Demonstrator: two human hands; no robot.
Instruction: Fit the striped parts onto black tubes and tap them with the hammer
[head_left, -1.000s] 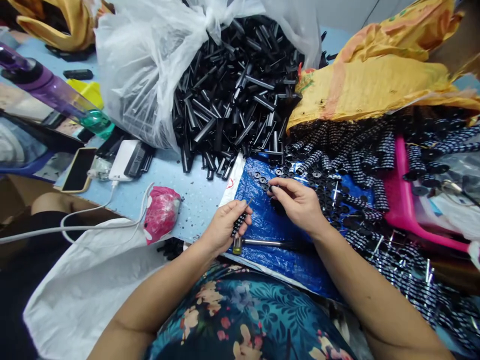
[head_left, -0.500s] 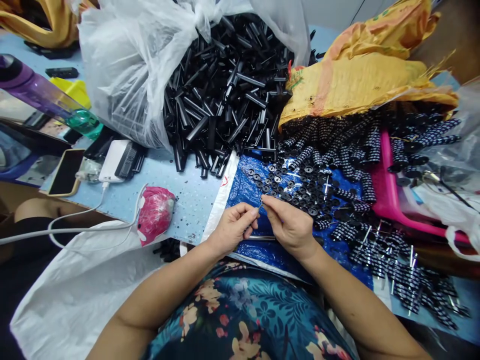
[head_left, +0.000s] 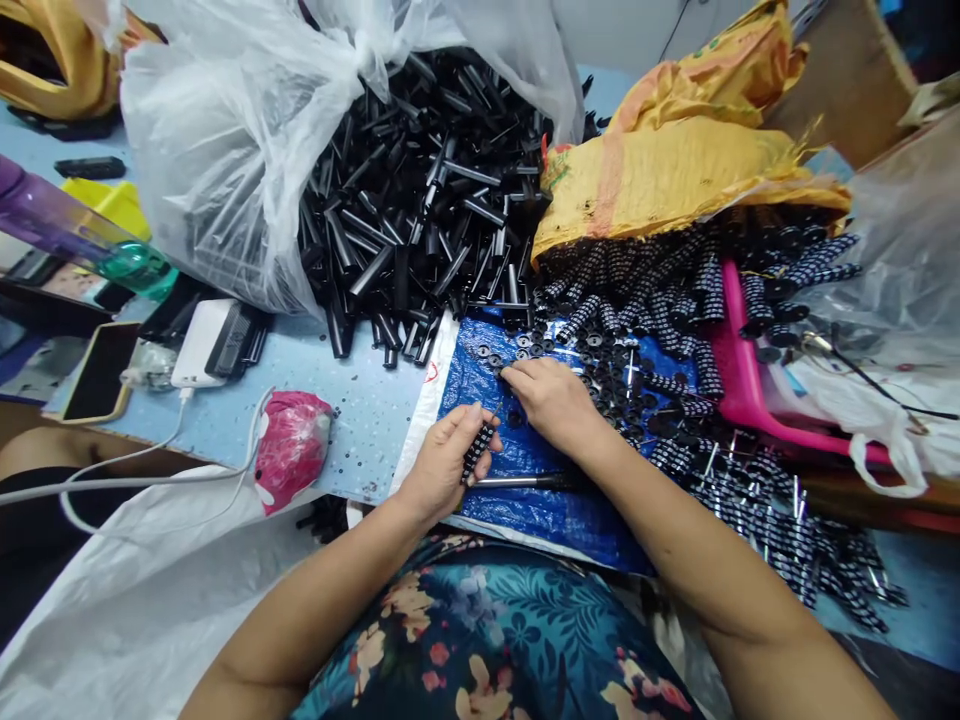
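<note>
My left hand (head_left: 439, 462) is closed around a short black-and-white checkered handle (head_left: 477, 455), held tilted, with a thin pin showing at its upper end. Bent over the near edge of a spread of small black round discs (head_left: 523, 346) is my right hand (head_left: 553, 402). Its fingers are drawn together with the tips down at the discs; what they pinch is hidden. Under both hands lies a blue plastic sheet (head_left: 559, 525). A metal rod with a black end (head_left: 517, 483) rests on it, just below my hands.
A clear bag (head_left: 217, 170) spills black tubes (head_left: 427, 210) at the back. Checkered handles pour from a yellow sack (head_left: 675, 185) beside a pink basket (head_left: 739, 365); more (head_left: 780, 510) are heaped right. Leftward are a pink bundle (head_left: 294, 450), white charger (head_left: 206, 345), cable and phone (head_left: 101, 372).
My hands have parted from their meeting point. The right moved forward to the discs, and the checkered handle now shows in my left hand. The whole view has shifted slightly.
</note>
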